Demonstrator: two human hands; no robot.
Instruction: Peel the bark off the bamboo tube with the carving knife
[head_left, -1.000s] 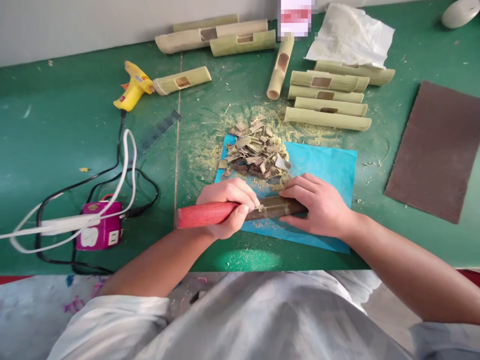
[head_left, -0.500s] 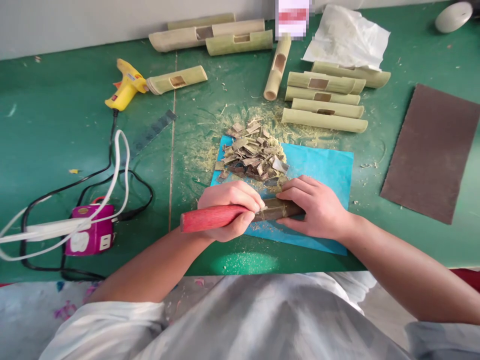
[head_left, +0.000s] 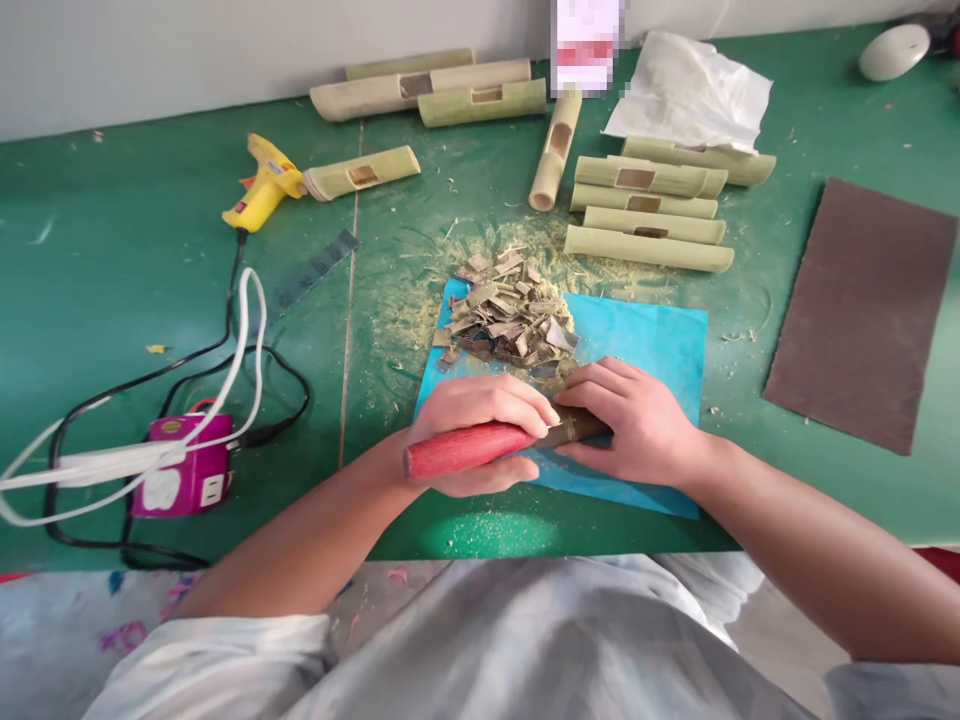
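Observation:
My left hand (head_left: 480, 435) is closed around a tool with a thick red handle (head_left: 465, 450); the tool's working end is hidden at the fingertips. A dark brown bamboo piece (head_left: 574, 428) lies crosswise under both hands, with pale marks on its surface. My right hand (head_left: 637, 425) grips that piece at its right part, fingers over the far side and thumb on the near side. Under them is a blue sheet (head_left: 637, 330). Beyond my hands, a heap of brown chips (head_left: 510, 310) and pale dust covers the sheet's far left corner.
Cut bamboo tubes (head_left: 649, 247) lie at the back. A yellow glue gun (head_left: 266, 185) and a clear ruler (head_left: 319, 268) are on the left, near a purple power block (head_left: 184, 465) with tangled cables. A brown sheet (head_left: 862, 310) lies right, white paper (head_left: 690, 95) behind.
My left hand and the red-handled tool have shifted right along the bamboo piece, closer to my right hand. My right hand has stayed nearly in place. The view has tilted slightly.

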